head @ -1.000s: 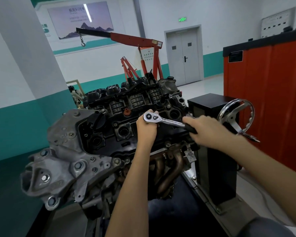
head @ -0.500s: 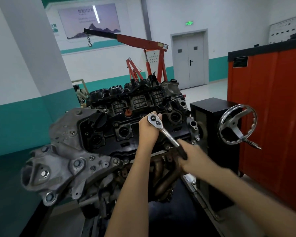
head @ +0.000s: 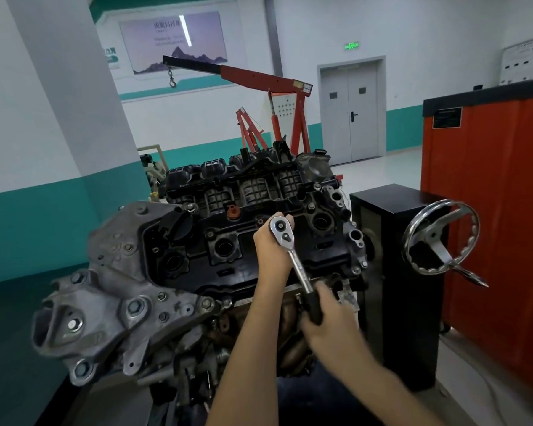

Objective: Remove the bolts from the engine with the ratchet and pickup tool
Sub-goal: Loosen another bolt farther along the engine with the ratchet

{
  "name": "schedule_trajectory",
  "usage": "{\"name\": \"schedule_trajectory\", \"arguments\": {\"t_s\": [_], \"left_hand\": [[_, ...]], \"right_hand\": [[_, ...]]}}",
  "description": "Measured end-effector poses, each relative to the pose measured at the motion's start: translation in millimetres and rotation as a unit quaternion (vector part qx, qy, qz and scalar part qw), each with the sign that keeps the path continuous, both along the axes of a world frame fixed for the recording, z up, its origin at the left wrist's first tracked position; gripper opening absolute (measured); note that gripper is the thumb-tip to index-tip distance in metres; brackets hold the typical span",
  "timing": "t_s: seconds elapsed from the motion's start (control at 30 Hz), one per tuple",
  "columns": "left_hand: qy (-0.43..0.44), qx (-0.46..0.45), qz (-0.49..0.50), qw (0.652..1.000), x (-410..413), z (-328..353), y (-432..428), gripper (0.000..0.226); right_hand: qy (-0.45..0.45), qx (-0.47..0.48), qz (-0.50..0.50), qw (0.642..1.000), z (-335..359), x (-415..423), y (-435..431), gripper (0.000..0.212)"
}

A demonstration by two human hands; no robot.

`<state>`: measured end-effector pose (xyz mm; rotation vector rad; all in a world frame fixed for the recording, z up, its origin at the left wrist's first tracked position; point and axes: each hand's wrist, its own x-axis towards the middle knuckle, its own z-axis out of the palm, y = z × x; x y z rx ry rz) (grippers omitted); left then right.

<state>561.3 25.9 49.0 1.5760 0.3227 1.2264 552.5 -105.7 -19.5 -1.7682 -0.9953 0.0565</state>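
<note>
Two hands, one ratchet.
Engine (head: 173,272): on its stand, black valve cover facing up.
Left hand (head: 270,250): cupped round the ratchet head, seating it on a cover bolt hidden beneath.
Ratchet (head: 293,256): handle slants down to the right.
Right hand (head: 330,321): wrapped round the black grip.
Advice: press the head square and swing short arcs, clear of the handwheel (head: 440,238).
Pickup tool: not in view.

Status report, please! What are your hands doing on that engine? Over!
Left hand holds the ratchet head on the engine. Right hand grips the black handle. Bolt hidden under the head; nothing seen in the way.
</note>
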Motion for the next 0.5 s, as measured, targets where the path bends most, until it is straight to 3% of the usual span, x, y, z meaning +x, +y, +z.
{"name": "schedule_trajectory", "arguments": {"t_s": [0.07, 0.17, 0.3, 0.37, 0.43, 0.5], "left_hand": [[-0.004, 0.006, 0.001, 1.0, -3, -2, -1, 0.04], [0.038, 0.036, -0.012, 0.999, -5, 3, 4, 0.04], [0.115, 0.091, -0.029, 0.989, -8, 12, 9, 0.036], [0.14, 0.122, -0.038, 0.982, -9, 15, 10, 0.036], [0.141, 0.119, -0.036, 0.982, -12, 17, 8, 0.05], [0.098, 0.072, -0.035, 0.992, -14, 14, 6, 0.052]], "right_hand": [[0.067, 0.051, 0.004, 0.996, -5, -23, 18, 0.027], [0.053, 0.03, 0.02, 0.998, 0, -19, 14, 0.025], [-0.124, -0.116, 0.053, 0.984, 38, 53, -30, 0.023], [-0.24, -0.198, 0.031, 0.95, 72, 91, -44, 0.022], [-0.354, -0.242, -0.018, 0.903, 98, 106, -44, 0.019], [-0.388, -0.233, -0.056, 0.89, 96, 98, -37, 0.019]]}}
